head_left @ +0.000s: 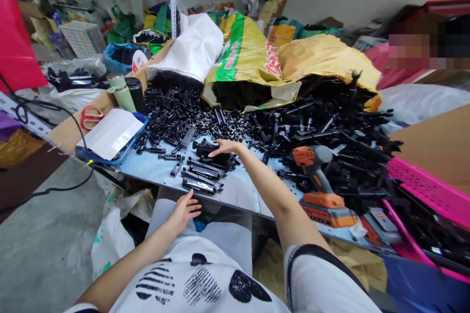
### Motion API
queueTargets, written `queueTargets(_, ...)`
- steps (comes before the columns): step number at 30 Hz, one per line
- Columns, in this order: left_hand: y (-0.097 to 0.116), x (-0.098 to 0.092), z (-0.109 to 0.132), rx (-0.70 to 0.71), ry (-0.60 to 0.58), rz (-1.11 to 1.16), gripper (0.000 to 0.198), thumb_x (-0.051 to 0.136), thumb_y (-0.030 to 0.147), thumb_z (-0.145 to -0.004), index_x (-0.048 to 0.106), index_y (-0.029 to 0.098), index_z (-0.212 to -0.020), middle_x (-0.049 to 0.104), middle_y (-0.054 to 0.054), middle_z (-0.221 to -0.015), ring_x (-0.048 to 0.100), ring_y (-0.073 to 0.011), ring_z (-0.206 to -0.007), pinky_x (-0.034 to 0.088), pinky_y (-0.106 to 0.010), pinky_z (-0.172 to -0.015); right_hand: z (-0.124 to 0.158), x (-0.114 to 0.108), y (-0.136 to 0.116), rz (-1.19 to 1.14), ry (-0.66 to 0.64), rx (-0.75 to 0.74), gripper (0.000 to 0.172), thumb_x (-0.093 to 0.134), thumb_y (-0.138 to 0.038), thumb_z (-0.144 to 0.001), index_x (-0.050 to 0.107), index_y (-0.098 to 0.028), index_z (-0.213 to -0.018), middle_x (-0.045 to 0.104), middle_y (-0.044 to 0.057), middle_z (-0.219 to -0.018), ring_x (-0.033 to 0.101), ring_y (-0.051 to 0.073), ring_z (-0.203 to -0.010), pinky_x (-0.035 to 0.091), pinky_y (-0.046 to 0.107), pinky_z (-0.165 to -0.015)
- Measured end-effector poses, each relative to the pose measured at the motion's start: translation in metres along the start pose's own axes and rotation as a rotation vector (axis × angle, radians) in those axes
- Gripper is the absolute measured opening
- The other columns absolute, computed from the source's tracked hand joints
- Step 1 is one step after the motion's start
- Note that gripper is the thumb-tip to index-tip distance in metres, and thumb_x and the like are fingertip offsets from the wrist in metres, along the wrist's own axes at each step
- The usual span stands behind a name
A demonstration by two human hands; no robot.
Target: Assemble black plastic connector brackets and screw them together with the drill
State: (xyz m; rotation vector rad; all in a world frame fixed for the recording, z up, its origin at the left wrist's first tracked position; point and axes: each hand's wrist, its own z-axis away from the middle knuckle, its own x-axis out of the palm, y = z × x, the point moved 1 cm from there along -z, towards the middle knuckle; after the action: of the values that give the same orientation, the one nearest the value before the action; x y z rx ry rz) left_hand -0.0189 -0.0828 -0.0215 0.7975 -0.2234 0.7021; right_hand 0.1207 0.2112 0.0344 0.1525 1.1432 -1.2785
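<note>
My right hand (pixel 225 147) reaches over the bench and rests at a small stack of black plastic parts (pixel 205 147), its thumb and forefinger spread; the other fingers are hard to make out. Just in front lies a row of long black parts with shiny metal strips (pixel 201 172), set side by side near the bench edge. My left hand (pixel 185 212) hovers over my lap by that edge, fingers apart and nothing in it. Small metal pins (pixel 220 124) lie heaped behind the right hand. An orange and grey cordless drill (pixel 314 181) stands to the right.
Behind the heap, a white sack (pixel 194 46), a yellow-green sack (pixel 249 54) and a tan sack (pixel 326 58) lie with black parts at their mouths. Left are red scissors (pixel 91 117), a blue tray (pixel 121 159) and a green bottle (pixel 121 94). Right is a pink basket (pixel 429 190).
</note>
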Motion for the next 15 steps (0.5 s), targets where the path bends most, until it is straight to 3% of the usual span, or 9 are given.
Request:
queueTargets(4, -0.007, 0.012, 0.007, 0.110, 0.081, 0.341, 0.032, 0.065, 0.040, -0.080, 0.059, 0.016, -0.101, 0.068, -0.009, -0.099, 0.065, -0.0212, -0.094, 0.054, -0.034, -0.082, 0.010, 0.045, -0.028, -0.058, -0.153, -0.025, 0.108, 0.072, -0.072, -0.049, 0.045, -0.013, -0.136, 0.048, 0.015, -0.134, 0.048, 0.030, -0.120, 0.039, 0.034, -0.101)
queueTargets(9, -0.021, 0.006, 0.021, 0.147, 0.050, 0.502, 0.031, 0.063, 0.035, -0.081, 0.061, 0.020, -0.108, 0.069, -0.006, -0.105, 0.062, -0.0222, -0.105, 0.050, -0.037, -0.093, 0.049, 0.083, -0.056, -0.201, -0.307, -0.063, 0.097, 0.074, -0.068, -0.051, 0.050, -0.012, -0.127, 0.060, 0.014, -0.116, 0.057, 0.030, -0.106, 0.047, 0.038, -0.091)
queueTargets(12, -0.023, -0.013, 0.027, 0.137, 0.042, 0.579, 0.032, 0.064, 0.035, -0.080, 0.061, 0.019, -0.108, 0.070, -0.006, -0.104, 0.062, -0.0235, -0.106, 0.048, -0.039, -0.095, 0.078, 0.093, -0.076, -0.376, -0.416, -0.196, 0.088, 0.067, -0.068, -0.062, 0.047, -0.013, -0.128, 0.059, 0.012, -0.116, 0.055, 0.028, -0.108, 0.046, 0.038, -0.092)
queueTargets(15, -0.014, -0.055, 0.030, 0.121, -0.009, 0.636, 0.040, 0.064, 0.042, -0.078, 0.062, 0.015, -0.107, 0.070, -0.009, -0.103, 0.061, -0.0266, -0.106, 0.047, -0.041, -0.096, 0.090, 0.106, -0.118, -0.432, -0.396, -0.412, 0.090, 0.070, -0.060, -0.065, 0.036, -0.019, -0.138, 0.054, 0.008, -0.125, 0.051, 0.025, -0.114, 0.041, 0.038, -0.099)
